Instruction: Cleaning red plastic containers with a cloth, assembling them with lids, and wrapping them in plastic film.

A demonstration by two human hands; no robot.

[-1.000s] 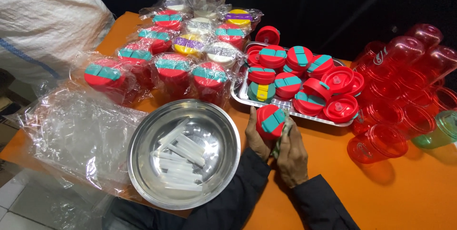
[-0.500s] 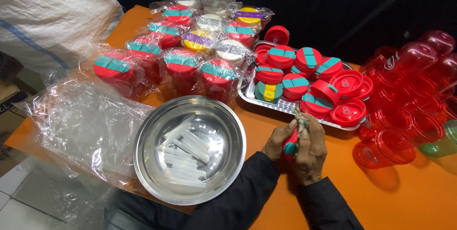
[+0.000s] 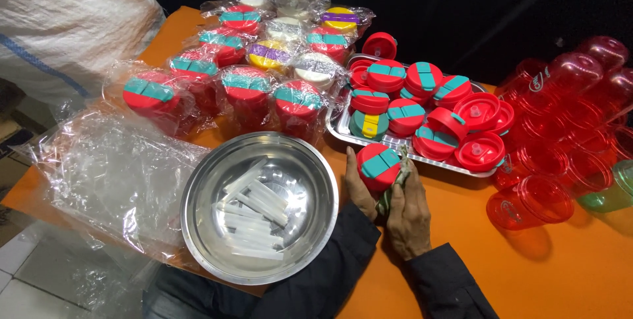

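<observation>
Far left, a white woven sack [image 3: 66, 22] leans beside the orange tabletop [image 3: 560, 273], and crumpled clear plastic film [image 3: 112, 174] lies at the near edge. Behind it stand wrapped cups with red and teal lids [image 3: 244, 88]. A steel bowl [image 3: 198, 226] holds clear plastic straws [image 3: 254, 210]. Just right of the bowl, the left hand [image 3: 359, 187] and the right hand [image 3: 409, 213] hold a red lid with a teal flap [image 3: 378, 166] between them, fingers curled closed around it, with a greenish cloth [image 3: 390, 193] tucked underneath. Beyond them a metal tray [image 3: 336, 127] carries more lids [image 3: 422, 104]. Far right lie red transparent cups [image 3: 567, 154].
</observation>
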